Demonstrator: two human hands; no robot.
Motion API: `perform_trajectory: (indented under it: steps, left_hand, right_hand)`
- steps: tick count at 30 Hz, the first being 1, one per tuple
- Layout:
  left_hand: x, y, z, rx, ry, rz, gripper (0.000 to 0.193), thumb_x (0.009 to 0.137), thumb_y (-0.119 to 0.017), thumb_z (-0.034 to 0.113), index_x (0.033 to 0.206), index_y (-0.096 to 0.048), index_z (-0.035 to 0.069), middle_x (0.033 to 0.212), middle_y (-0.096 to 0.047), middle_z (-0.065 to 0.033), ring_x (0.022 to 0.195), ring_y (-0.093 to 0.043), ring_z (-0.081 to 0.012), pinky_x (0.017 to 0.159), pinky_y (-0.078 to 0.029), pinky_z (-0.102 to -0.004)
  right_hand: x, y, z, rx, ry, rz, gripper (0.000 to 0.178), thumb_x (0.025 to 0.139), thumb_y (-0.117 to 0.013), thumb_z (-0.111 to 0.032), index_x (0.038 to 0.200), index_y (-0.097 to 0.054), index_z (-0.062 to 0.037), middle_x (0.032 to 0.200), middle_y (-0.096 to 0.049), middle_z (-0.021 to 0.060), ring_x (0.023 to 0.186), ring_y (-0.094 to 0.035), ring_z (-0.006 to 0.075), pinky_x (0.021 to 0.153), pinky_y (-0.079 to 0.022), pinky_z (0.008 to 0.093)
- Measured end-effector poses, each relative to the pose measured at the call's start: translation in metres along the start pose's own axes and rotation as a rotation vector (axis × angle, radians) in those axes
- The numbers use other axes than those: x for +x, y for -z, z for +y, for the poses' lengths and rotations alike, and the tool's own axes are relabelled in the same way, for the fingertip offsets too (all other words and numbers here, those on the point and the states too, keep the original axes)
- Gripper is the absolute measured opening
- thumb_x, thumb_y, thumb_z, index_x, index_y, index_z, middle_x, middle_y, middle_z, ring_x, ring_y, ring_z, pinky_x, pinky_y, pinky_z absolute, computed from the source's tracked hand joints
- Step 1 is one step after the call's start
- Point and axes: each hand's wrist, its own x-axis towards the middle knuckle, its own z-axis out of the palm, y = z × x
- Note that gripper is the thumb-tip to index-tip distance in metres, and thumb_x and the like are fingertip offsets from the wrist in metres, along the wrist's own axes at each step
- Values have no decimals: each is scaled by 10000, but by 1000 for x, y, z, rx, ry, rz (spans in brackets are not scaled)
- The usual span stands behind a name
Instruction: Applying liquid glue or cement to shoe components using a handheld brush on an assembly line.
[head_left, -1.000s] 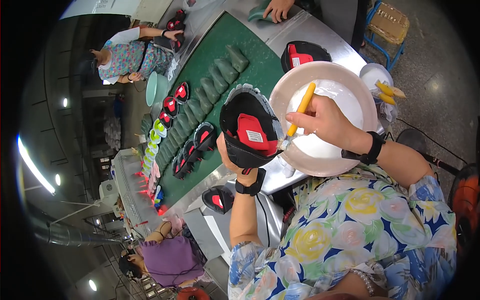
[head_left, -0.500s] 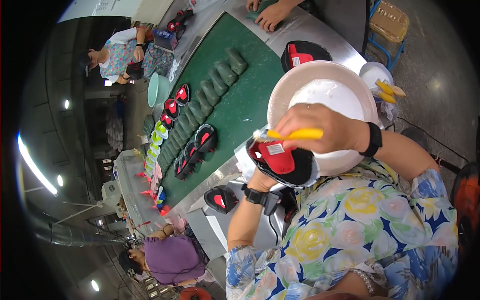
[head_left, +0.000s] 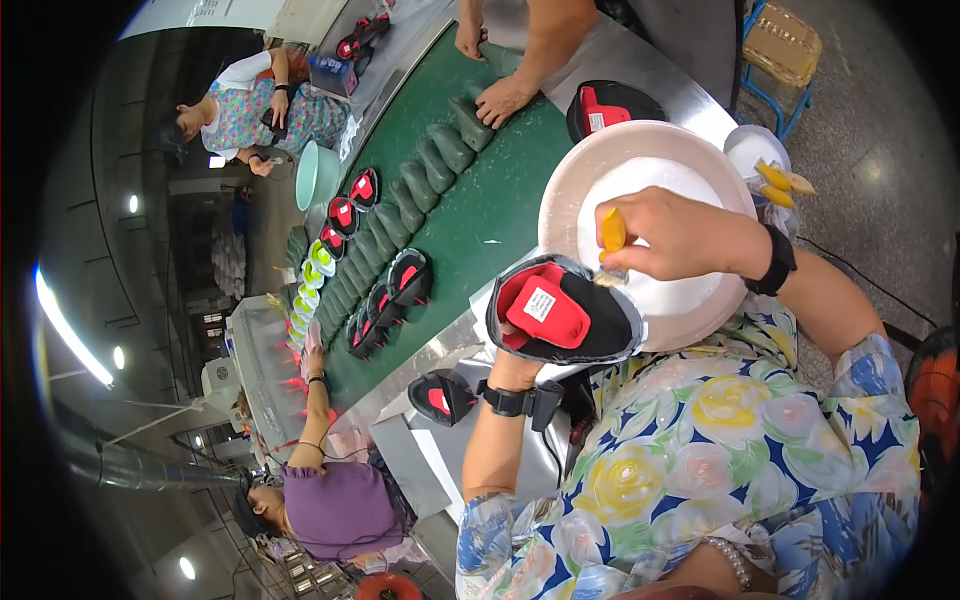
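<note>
My left hand (head_left: 516,369) grips a black shoe upper (head_left: 610,330) from below; its opening faces up and shows a red lining with a white label. Most of those fingers are hidden under the upper. In my right hand (head_left: 672,235), closed round it, is a yellow-handled brush (head_left: 613,232), bristles pointing down at the right part of the upper's edge. That hand is over a pale pink basin (head_left: 562,195) holding white liquid (head_left: 640,180), which stands just beyond the upper.
On the green conveyor belt (head_left: 500,215) lie rows of dark green shoe lasts (head_left: 418,188) and several uppers (head_left: 408,275). Another upper (head_left: 440,398) rests left of my forearm. More yellow-handled brushes (head_left: 775,180) stand at right. A co-worker's hand (head_left: 505,100) touches a last.
My right hand has turned the brush downward and shifted it from the upper's far left edge to its right side. The upper has tilted. A co-worker's hands have reached over the belt.
</note>
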Motion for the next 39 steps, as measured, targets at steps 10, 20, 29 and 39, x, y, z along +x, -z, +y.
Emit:
perform_trajectory:
  steps: [10, 20, 29, 39]
  left_hand:
    - [-7, 17, 16, 512, -372, 66, 520, 971, -613, 255, 1425, -458, 57, 1377, -570, -132, 1247, -573, -279, 1071, -480, -429]
    - [7, 55, 37, 1973, -1061, 243, 890, 790, -822, 186, 1504, -313, 31, 1439, -507, -135, 1305, -520, -268, 1074, -459, -398]
    - [21, 187, 39, 1193, -943, 470, 337, 885, -557, -29, 1200, -551, 92, 1031, -662, -95, 820, -662, -255, 624, -537, -372]
    - [92, 283, 139, 419, -657, 624, 458, 937, -399, -91, 1355, -414, 95, 1119, -622, -122, 884, -666, -238, 775, -594, -389]
  right_hand:
    - [0, 6, -9, -178, 252, 77, 209, 860, -700, -147, 976, -574, -28, 884, -626, 131, 818, -633, 355, 758, -509, 433]
    - [-9, -40, -23, 273, 268, 226, 177, 860, -719, -92, 988, -605, -49, 944, -637, 110, 813, -649, 309, 723, -509, 374]
    - [-11, -11, 8, 86, -40, 374, 133, 862, -704, -25, 961, -615, -18, 895, -694, 102, 829, -686, 199, 756, -513, 295]
    - [-10, -23, 12, 49, -258, 285, 138, 866, -702, -42, 973, -619, -18, 900, -685, 103, 826, -663, 179, 753, -500, 277]
